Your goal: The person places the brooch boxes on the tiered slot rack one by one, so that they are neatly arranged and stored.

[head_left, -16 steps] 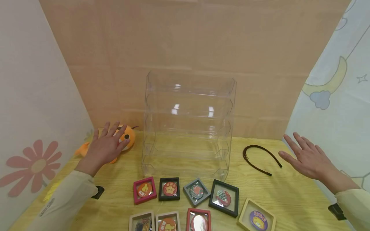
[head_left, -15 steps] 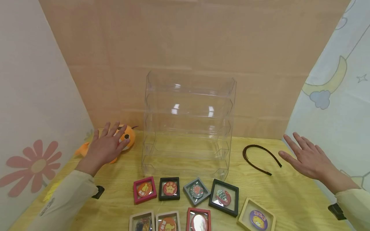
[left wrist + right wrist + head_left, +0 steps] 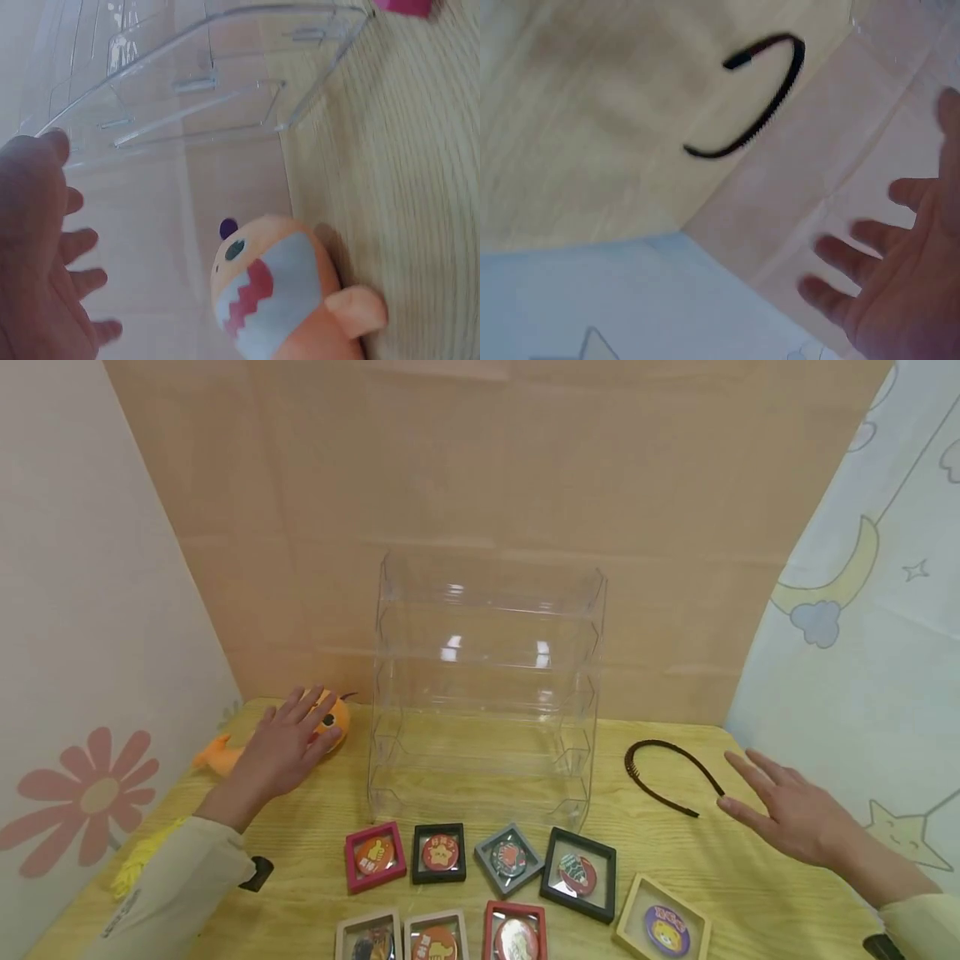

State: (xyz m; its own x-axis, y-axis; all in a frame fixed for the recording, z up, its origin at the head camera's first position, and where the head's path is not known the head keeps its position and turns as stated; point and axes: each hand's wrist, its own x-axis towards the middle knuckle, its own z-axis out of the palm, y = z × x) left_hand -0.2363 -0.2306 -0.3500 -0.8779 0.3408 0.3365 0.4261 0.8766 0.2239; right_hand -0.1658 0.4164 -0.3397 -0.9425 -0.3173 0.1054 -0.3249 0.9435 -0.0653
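My left hand (image 3: pixel 288 747) hovers with its fingers spread, holding nothing. In the head view it partly covers an orange plush shark (image 3: pixel 333 727), whose white belly and toothy red mouth show in the left wrist view. On the right, my right hand (image 3: pixel 795 814) is also held up with straight fingers and an empty palm. Nearest to it lies a dark toothed headband (image 3: pixel 667 747) on the table. Between both hands stands a clear tiered display rack (image 3: pixel 487 685), with no items on its shelves.
In front of the rack lie several small framed badges, among them a pink frame (image 3: pixel 375 857), a grey frame (image 3: pixel 510 860), a black frame (image 3: pixel 578 875) and a beige frame (image 3: pixel 663 920). Something yellow and stringy (image 3: pixel 138 864) lies by the left sleeve. Decorated walls border the table (image 3: pixel 300 877).
My right hand has come down and slightly toward the table. My left hand has shifted a little to the right with its fingers turned. The head view has tilted slightly.
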